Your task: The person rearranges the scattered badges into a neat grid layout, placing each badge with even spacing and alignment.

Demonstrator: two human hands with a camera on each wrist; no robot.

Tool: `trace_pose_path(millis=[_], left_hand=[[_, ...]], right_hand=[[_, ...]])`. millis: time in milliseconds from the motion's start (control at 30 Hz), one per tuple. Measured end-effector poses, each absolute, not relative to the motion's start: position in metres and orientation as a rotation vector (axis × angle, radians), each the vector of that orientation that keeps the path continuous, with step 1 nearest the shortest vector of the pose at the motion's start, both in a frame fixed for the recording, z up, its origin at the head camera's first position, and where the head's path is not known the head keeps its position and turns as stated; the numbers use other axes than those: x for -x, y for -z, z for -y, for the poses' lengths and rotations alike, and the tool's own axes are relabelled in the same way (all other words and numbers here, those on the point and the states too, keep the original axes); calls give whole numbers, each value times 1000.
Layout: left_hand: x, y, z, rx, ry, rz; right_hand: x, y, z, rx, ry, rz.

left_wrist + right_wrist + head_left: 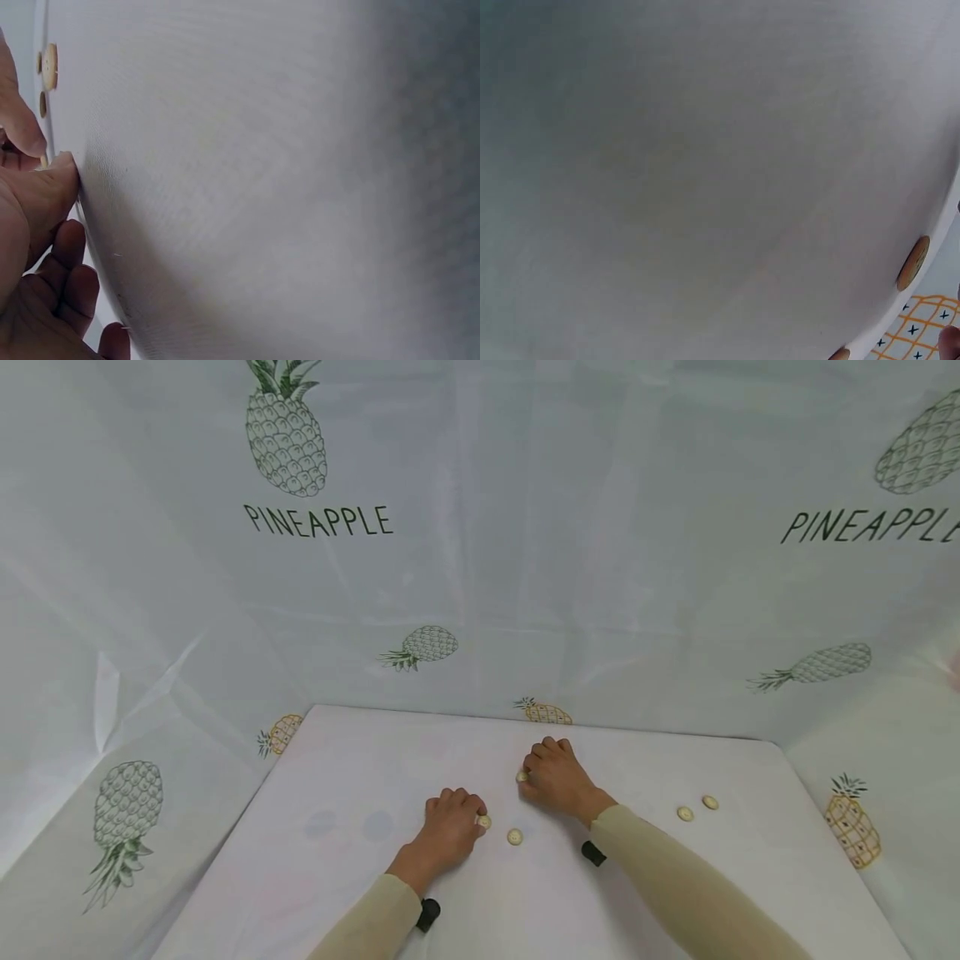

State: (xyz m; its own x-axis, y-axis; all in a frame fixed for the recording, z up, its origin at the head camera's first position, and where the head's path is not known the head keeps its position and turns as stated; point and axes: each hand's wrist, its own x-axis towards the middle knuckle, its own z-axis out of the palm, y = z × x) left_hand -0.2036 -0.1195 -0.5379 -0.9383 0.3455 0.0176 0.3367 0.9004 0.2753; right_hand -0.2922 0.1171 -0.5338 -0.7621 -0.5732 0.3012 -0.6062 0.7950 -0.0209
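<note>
My left hand (452, 828) is low over the white tabletop, pinching a round, cream-coloured button (484, 821) between thumb and index finger. In the left wrist view that thumb (56, 187) and index finger meet at a sliver of the button's edge. Farther back, my right hand (558, 778) has its thumb and forefinger at another button (522, 776) and appears to grip it; the other fingers are curled. A third button (514, 837) lies flat between the hands. Only a fingertip (950, 343) of the right hand shows in the right wrist view.
Two more buttons, one nearer (685, 813) and one farther (710, 802), lie on the right side of the white table (315, 777). White cloth (562, 568) printed with pineapples hangs behind and at both sides. Each wrist carries a small black device (428, 914).
</note>
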Motion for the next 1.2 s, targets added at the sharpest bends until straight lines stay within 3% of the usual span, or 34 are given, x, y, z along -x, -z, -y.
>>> trace_pose_path(millis=[700,1200], left_hand=[[201,533,119,-510,-479,-3013],[201,535,119,-461,-566,-2971]], right_hand=[[291,533,-114,-863,-175,2816],[267,512,-195,-645,-205,2790]])
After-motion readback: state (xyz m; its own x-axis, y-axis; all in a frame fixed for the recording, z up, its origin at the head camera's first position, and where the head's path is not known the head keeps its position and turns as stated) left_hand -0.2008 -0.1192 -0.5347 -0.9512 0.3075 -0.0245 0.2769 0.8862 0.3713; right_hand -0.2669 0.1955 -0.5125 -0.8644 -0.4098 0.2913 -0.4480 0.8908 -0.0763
